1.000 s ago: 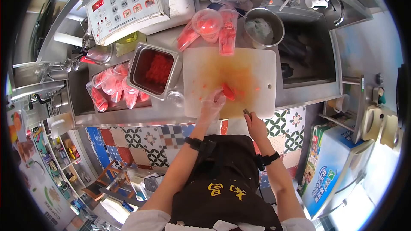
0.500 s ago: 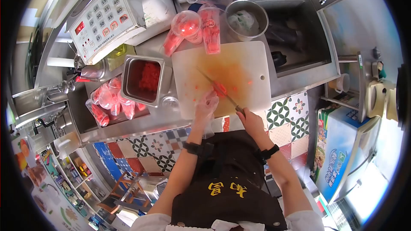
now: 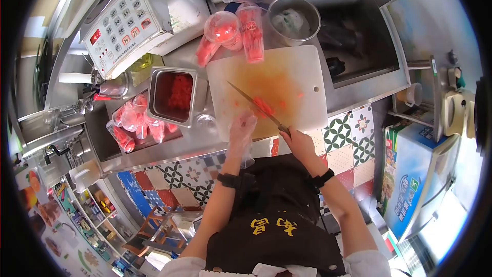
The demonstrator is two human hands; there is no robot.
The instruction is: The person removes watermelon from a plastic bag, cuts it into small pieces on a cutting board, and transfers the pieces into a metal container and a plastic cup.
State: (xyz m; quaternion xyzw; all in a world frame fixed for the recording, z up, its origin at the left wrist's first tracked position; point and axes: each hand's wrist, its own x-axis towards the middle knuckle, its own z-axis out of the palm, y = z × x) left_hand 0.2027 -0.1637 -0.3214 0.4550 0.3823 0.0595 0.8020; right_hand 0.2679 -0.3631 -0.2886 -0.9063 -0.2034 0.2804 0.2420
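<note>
My right hand [image 3: 297,141] grips the handle of a long kitchen knife [image 3: 245,96], its blade slanting up and left over the white cutting board [image 3: 312,66]. Chopped red fruit [image 3: 263,106] lies beside and partly under the blade, with small scraps scattered around it on an orange juice stain. My left hand [image 3: 242,125], in a clear plastic glove, is at the board's lower left edge, just below the blade. Its fingers are loosely curled, and I see nothing in them.
A metal container [image 3: 197,95] with red pulp stands left of the board. Behind the board are filled plastic cups [image 3: 252,33] and a steel pot [image 3: 319,23]. More red-filled cups [image 3: 130,118] lie at left. A sink [image 3: 376,74] is at right, a keypad machine [image 3: 123,28] upper left.
My left hand has drawn back slightly, down and left, from the red fruit. The knife has shifted a little left and down, its blade still across the pieces.
</note>
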